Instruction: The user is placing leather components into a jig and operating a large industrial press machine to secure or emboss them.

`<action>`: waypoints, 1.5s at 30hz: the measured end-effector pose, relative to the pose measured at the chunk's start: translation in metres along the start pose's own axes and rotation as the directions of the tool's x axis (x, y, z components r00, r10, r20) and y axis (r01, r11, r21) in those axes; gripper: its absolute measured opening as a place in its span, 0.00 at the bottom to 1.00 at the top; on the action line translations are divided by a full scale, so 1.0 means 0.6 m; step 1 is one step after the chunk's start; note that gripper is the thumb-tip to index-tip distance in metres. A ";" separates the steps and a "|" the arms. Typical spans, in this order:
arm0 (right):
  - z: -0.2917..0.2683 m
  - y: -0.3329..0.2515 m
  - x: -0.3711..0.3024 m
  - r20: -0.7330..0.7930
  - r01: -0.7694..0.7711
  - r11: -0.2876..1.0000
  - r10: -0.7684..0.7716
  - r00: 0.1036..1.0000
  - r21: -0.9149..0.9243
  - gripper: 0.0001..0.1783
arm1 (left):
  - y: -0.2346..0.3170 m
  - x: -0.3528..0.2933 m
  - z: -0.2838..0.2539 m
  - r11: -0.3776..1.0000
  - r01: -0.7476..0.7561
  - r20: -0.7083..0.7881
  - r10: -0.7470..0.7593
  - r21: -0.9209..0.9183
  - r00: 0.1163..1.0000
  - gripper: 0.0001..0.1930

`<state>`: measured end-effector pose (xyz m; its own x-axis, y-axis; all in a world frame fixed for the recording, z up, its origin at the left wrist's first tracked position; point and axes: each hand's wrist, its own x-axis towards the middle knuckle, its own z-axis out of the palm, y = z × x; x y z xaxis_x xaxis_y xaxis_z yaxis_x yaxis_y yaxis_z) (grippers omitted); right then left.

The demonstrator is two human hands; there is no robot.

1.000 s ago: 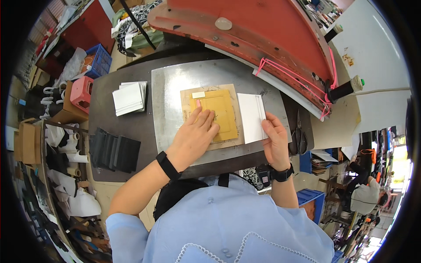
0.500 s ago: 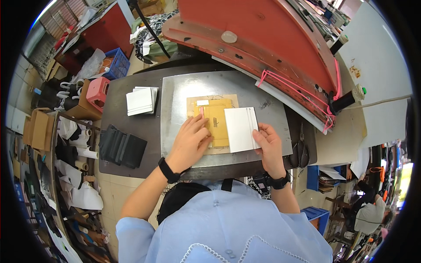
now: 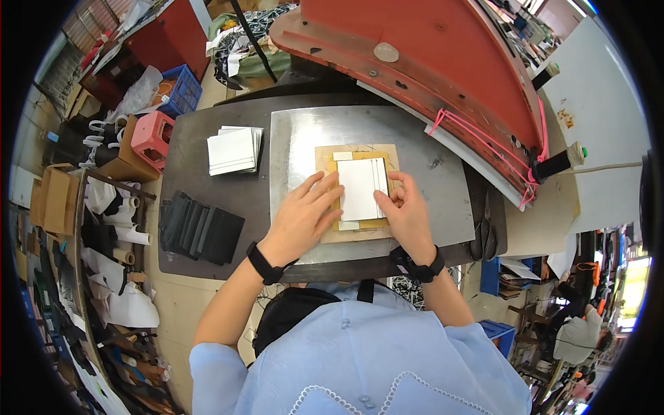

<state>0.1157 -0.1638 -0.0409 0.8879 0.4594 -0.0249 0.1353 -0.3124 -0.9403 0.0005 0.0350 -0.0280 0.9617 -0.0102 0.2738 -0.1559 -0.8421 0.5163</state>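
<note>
A white rectangular panel (image 3: 356,190) with dark lines along its right side lies over a yellow template (image 3: 391,223). Under the template is a tan board (image 3: 332,237) on a metal plate (image 3: 443,197). My left hand (image 3: 301,214) is open, its spread fingertips touching the left edge of the panel and template. From the other side, my right hand (image 3: 407,211) holds the panel's right edge, thumb on top and fingers curled at the edge. Pale strips show on the template above and below the panel.
White panels (image 3: 232,151) are stacked at the table's far left, and black folded pieces (image 3: 204,227) lie nearer. A red machine (image 3: 415,66) with pink cord leans over the far right. Scissors (image 3: 487,235) rest at the right edge. Another person (image 3: 579,335) sits at the far lower right.
My right hand has brought the white panel left and down onto the yellow template, covering most of it. My left hand's fingers have moved to the panel's left edge. The view has shifted slightly.
</note>
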 end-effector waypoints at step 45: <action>0.005 -0.007 0.002 -0.026 0.017 0.992 -0.021 0.999 -0.128 0.24 | -0.046 0.037 0.004 0.996 -0.088 0.047 0.089 -0.022 0.995 0.19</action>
<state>0.1149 -0.1592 -0.0382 0.8959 0.4441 0.0031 0.2057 -0.4086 -0.8892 0.0264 0.0567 -0.0381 0.9534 -0.1106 0.2806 -0.2453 -0.8257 0.5081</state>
